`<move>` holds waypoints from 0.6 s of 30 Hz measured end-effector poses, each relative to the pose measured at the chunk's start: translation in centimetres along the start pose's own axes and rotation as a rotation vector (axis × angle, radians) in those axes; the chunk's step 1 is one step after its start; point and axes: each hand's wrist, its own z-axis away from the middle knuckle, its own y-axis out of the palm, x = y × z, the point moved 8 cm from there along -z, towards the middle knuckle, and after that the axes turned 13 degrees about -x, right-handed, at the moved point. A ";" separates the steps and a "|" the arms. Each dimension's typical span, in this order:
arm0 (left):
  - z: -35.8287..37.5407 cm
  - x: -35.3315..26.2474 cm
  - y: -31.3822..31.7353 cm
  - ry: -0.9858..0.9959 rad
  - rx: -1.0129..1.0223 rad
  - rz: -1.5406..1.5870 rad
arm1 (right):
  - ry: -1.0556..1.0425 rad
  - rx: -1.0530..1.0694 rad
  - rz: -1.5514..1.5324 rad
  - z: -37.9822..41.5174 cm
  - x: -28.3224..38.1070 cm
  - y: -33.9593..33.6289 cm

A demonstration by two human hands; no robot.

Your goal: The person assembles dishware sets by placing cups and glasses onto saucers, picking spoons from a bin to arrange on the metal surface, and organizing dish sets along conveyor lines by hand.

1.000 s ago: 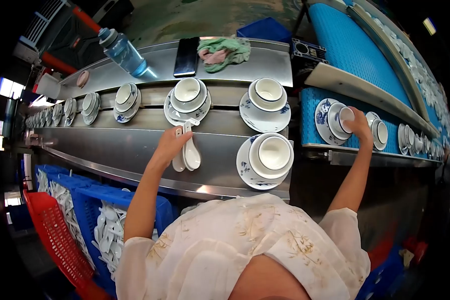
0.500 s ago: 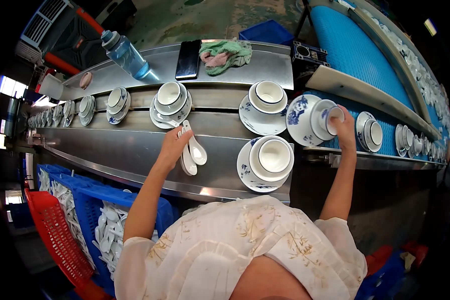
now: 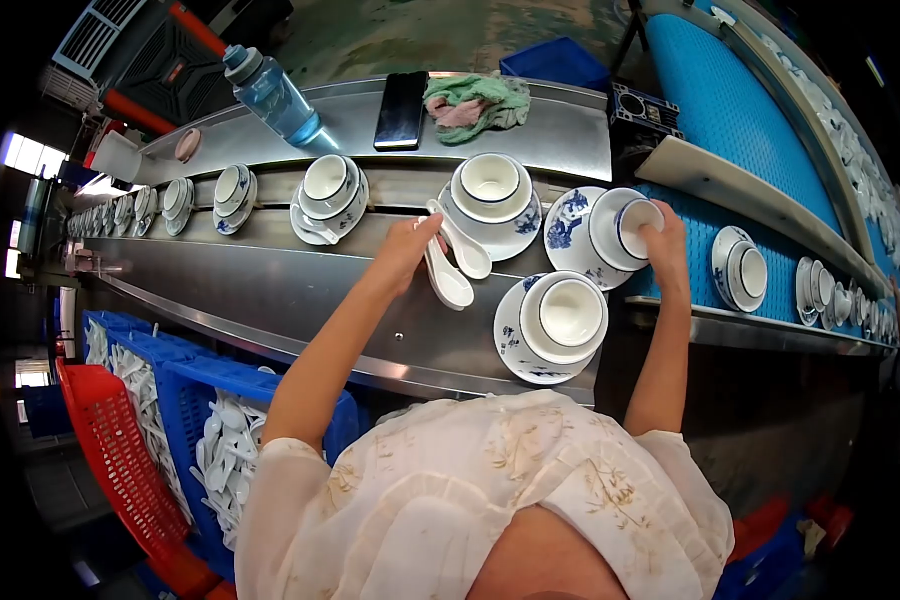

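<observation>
My left hand (image 3: 408,252) is closed on the handles of white spoons (image 3: 450,284); two bowls of them show, hanging over the metal counter. Just behind the spoons stands a set (image 3: 508,237) of a blue-patterned plate, a bowl and a cup. My right hand (image 3: 668,248) grips the rim of a white cup (image 3: 632,222), which sits tilted in a bowl (image 3: 604,238) on a blue-patterned plate (image 3: 568,222). Whether the fingers also hold the bowl or plate is hidden. A further plate, bowl and cup set (image 3: 555,325) rests nearest my body.
More crockery sets (image 3: 325,195) line the counter to the left, and others (image 3: 740,268) ride the blue belt (image 3: 740,110) at right. A bottle (image 3: 275,100), phone (image 3: 401,110) and cloth (image 3: 478,105) lie along the back ledge. Blue baskets (image 3: 185,375) of spoons and a red basket (image 3: 115,455) stand lower left.
My left hand has carried the spoons rightward, from the set with a spoon on its plate to the one beside it. My right hand has drawn its set leftward, off the belt's edge toward the counter.
</observation>
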 end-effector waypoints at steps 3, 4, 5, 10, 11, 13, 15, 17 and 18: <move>-0.4 0.2 -0.8 0.008 -0.081 -0.068 | 0.011 0.002 0.009 0.4 0.4 0.0; -0.5 0.2 -1.2 0.004 -0.105 -0.064 | 0.026 0.000 0.018 0.6 0.3 0.3; -0.6 0.1 -1.6 0.001 -0.128 -0.060 | 0.039 -0.002 0.026 0.8 0.3 0.5; 0.1 0.0 -3.1 0.040 -0.143 -0.146 | -0.028 0.204 -0.050 1.8 0.5 3.7; 0.3 -0.3 -3.5 0.071 -0.151 -0.217 | -0.033 0.254 -0.070 2.2 1.0 4.5; 1.4 -1.0 -4.2 0.141 -0.142 -0.346 | -0.093 0.307 -0.130 3.3 2.8 4.7; 1.8 -1.2 -5.1 0.229 -0.090 -0.530 | -0.105 0.350 0.008 3.1 2.6 3.5; 2.3 -1.0 -6.2 0.242 -0.107 -0.560 | -0.285 0.230 0.127 2.1 3.6 0.6; 2.7 -0.6 -6.9 0.183 -0.119 -0.543 | -0.221 0.055 0.128 1.7 4.3 -2.3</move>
